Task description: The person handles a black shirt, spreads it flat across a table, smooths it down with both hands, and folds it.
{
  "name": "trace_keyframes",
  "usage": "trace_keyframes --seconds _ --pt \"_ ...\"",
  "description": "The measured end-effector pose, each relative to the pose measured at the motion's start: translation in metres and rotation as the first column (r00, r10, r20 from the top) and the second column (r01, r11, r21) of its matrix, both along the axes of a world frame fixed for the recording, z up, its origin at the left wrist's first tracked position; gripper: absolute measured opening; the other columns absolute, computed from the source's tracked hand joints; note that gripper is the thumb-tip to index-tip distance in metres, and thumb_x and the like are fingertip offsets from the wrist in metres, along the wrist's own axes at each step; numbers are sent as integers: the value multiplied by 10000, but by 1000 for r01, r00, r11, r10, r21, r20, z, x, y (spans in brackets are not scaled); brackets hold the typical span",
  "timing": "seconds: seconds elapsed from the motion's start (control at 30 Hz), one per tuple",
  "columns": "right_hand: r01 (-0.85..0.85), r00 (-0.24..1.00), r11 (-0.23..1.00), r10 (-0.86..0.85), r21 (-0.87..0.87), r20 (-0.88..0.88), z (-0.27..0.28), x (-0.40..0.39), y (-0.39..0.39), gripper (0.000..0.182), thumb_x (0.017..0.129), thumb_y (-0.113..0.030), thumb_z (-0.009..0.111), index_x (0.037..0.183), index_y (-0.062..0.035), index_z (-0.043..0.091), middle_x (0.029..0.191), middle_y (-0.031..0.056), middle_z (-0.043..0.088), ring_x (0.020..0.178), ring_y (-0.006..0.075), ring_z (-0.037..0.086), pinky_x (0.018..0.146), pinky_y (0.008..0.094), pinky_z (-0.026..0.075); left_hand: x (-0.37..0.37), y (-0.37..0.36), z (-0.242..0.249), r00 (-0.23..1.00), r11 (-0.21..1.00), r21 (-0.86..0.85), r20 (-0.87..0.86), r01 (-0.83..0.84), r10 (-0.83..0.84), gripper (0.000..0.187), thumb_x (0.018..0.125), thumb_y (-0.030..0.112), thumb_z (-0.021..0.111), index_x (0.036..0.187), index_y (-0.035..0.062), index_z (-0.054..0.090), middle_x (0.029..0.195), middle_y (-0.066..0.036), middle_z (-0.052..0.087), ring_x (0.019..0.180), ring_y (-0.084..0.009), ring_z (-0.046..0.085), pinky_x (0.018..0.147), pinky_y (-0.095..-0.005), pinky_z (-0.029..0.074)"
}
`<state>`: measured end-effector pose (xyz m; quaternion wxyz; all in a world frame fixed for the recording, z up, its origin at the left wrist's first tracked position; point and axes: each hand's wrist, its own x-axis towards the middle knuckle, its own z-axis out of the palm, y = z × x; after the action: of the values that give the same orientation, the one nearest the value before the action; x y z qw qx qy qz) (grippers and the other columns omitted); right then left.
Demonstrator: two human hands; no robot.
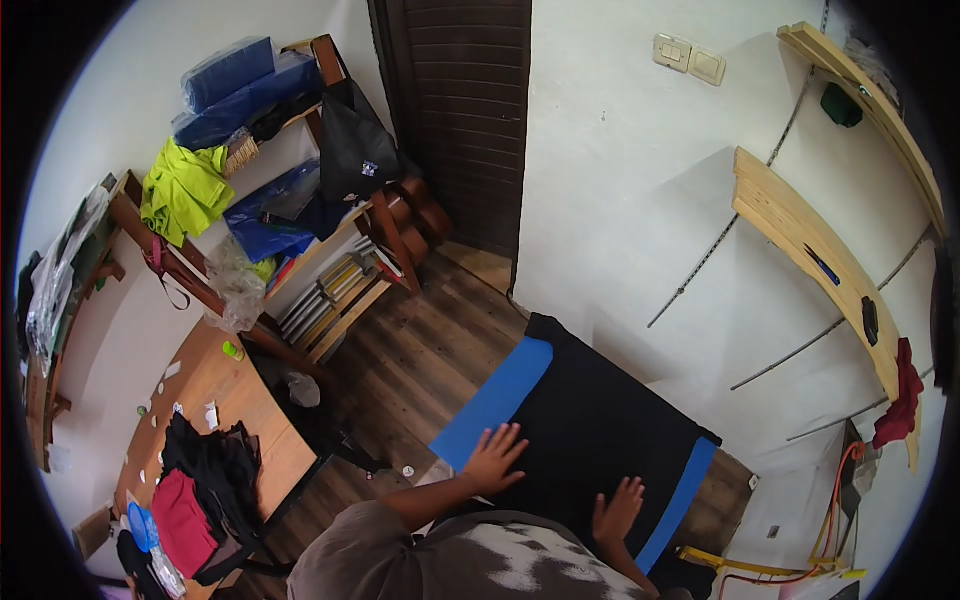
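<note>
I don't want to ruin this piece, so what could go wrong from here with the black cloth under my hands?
The wide, black fabric sheet could wrinkle or skew if your bare left hand and bare right hand press unevenly; both appear to rest on it, fingers spread. It might also slip toward the wall, since its far edge seems to reach past the flat, blue work surface.

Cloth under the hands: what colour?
Black cloth; shows best in the head view.
</note>
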<state>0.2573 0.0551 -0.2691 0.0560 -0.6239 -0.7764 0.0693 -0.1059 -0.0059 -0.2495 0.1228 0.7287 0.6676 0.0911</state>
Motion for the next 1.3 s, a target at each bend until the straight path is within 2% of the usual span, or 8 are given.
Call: trace_keyframes --seconds 0.23,0.67,0.73,0.87,0.97,1.1,1.17,1.3 --pt "-514 857 858 512 16 46 -20 -45 -68 831 1041 -558 582 1671 -64 359 1758 254 239 1616 470 239 1293 597 220 7 -17 -12 944 945 82 70 317 -323 878 1023 681 529 1721 206 285 1803 -203 113 1659 -410 139 1307 -617 122" --pt "153 988 964 -156 -219 2 20 48 -119 890 1068 -537 515 1705 4 207 1802 218 94 1670 416 42 1328 561 60 -36 -54 20 985 984 -96 -67 152 -159 934 1004 769 487 1725 213 274 1808 -186 89 1666 -408 90 1301 -653 57" --pt "104 994 992 -102 -75 22 12 30 -113 817 1070 -464 559 1684 0 285 1783 229 176 1659 432 105 1319 571 113 -24 -49 22 989 985 -146 -94 96 -110 918 1018 747 486 1717 184 295 1803 -199 99 1665 -413 91 1302 -650 60" --pt "-361 932 930 362 67 -2 7 -37 -90 705 1038 -441 625 1640 -124 442 1735 234 302 1612 462 249 1268 620 249 22 -32 -11 967 967 46 35 250 -252 854 1055 650 498 1689 101 334 1785 -220 169 1659 -422 119 1315 -602 108" --pt "-549 834 834 551 61 -33 -24 -63 -80 704 1037 -465 619 1655 -185 435 1776 193 238 1628 455 223 1273 634 226 45 -23 -23 901 906 146 122 398 -415 817 1058 612 518 1690 125 341 1778 -214 211 1654 -405 173 1319 -565 157" --pt "-309 951 943 307 -121 -33 18 -24 -87 708 1047 -476 595 1675 -209 404 1788 188 205 1640 442 194 1292 608 204 16 -21 -19 897 896 113 56 430 -438 823 1044 656 509 1715 223 307 1799 -183 161 1654 -390 183 1312 -594 157" --pt "67 996 990 -60 -122 58 17 19 -96 732 1060 -476 571 1696 -184 356 1798 188 166 1653 429 156 1308 585 174 -16 -29 -16 983 984 14 27 179 -179 868 1027 687 515 1718 210 294 1800 -172 163 1655 -386 177 1307 -616 141" --pt "249 968 958 -251 -140 1 6 74 -117 767 1071 -496 543 1705 -131 314 1800 204 138 1656 442 125 1314 584 150 -53 -47 -16 990 990 -23 17 139 -139 912 1012 704 526 1722 191 275 1796 -179 171 1656 -409 149 1303 -633 122"
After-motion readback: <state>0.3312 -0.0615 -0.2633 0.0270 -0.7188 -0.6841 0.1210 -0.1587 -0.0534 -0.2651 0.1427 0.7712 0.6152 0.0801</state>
